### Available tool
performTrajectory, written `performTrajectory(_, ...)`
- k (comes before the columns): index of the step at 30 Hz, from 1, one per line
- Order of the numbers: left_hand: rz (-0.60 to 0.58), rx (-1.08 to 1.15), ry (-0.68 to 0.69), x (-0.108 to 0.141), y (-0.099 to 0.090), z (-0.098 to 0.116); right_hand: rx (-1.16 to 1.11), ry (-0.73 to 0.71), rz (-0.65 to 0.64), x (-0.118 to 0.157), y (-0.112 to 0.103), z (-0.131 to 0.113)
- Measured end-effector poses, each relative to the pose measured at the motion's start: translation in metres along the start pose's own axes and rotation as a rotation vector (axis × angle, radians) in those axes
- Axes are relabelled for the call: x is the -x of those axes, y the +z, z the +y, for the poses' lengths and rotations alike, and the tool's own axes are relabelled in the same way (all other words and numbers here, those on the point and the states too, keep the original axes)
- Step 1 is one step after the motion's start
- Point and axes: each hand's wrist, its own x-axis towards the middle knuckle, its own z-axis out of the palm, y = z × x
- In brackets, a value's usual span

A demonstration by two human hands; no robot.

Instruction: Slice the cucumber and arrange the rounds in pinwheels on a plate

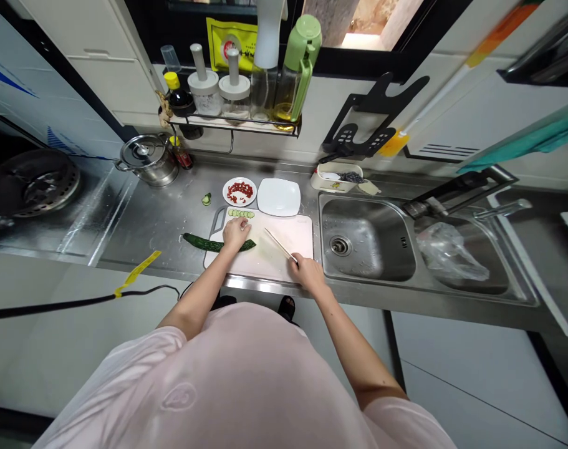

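A white cutting board (288,240) with a grey handle lies on the steel counter. Across its left part rests a dark green cucumber (197,242), whose left end sticks out past the board. My left hand (237,234) is over the cucumber near its right end, its fingers drawn together; what they hold, if anything, is too small to tell. The handle of a knife (280,242) is in my right hand (307,273), and the blade points up and left over the board. Several cucumber slices (240,213) lie in a row at the board's top left.
Behind the board stand a plate of chopped red pieces (239,191) and a white square plate (279,196). A small cucumber piece (206,199) and a steel pot (148,160) are to the left. The sink (368,240) adjoins on the right. A bottle rack (237,123) hangs above.
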Motion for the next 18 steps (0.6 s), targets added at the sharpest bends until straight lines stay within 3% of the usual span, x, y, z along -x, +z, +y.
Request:
performTrajectory(8,-0.031,-0.073,0.158,0.037,-0.004,-0.001,0.012,-0.008,-0.055,0.0,-0.007,-0.01)
performTrajectory(18,-0.023,-0.081,0.216,0.055,-0.005,-0.016,0.007,-0.021,-0.081,0.0,-0.007,-0.018)
